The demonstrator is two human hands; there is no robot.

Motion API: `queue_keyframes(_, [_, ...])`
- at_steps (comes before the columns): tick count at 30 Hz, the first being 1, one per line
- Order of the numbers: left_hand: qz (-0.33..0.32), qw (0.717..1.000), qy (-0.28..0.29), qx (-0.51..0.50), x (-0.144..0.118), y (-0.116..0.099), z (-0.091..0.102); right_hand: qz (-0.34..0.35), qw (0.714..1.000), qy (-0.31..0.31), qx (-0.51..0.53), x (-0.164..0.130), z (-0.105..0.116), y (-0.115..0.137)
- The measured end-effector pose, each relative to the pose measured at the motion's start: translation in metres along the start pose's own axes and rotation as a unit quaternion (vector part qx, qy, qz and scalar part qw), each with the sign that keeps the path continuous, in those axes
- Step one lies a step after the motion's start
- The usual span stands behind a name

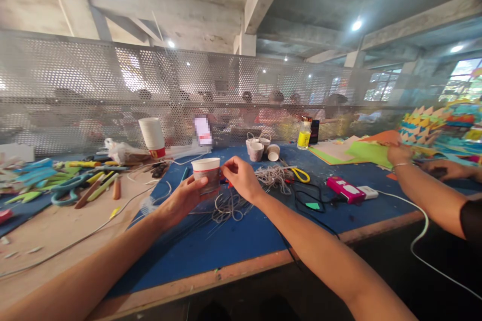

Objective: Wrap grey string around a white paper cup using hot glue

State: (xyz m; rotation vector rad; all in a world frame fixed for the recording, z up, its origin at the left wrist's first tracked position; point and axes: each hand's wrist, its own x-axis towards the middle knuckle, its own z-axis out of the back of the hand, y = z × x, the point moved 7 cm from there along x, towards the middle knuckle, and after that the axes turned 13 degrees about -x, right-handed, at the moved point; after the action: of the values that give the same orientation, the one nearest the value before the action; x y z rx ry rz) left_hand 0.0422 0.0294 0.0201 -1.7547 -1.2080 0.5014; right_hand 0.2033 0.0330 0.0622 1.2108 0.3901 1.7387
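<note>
My left hand (183, 197) is wrapped round a paper cup (206, 165) with a white rim and a red line, held upright above the blue mat (203, 263). Close to the cup's right side, my right hand (241, 176) has its thumb and fingers pinched together. Whatever may be between those fingertips is too small to make out. Below and behind the hands lies grey cord, part in a loose coil (228, 209) and part in a tangle (276, 175). Several small cord-wrapped cups (256, 151) stand farther back, one tipped on its side.
A stack of paper cups (151, 133) stands back left, near blue scissors (68, 189) and other tools. A bottle (304, 133), yellow-handled scissors (300, 175) and a pink box (344, 190) with a white cable are to the right. Another person's hands (401, 153) handle coloured paper (367, 153).
</note>
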Motion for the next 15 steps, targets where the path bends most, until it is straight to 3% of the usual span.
queue_keyframes(9, [0.011,1.000,0.006,0.011,-0.001,0.001,0.001,-0.030,0.996,0.032,0.073,0.007,-0.009,-0.016])
queue_keyframes(15, [-0.003,0.999,-0.029,0.034,-0.003,-0.003,0.002,-0.083,0.988,0.047,0.121,0.008,-0.014,-0.023])
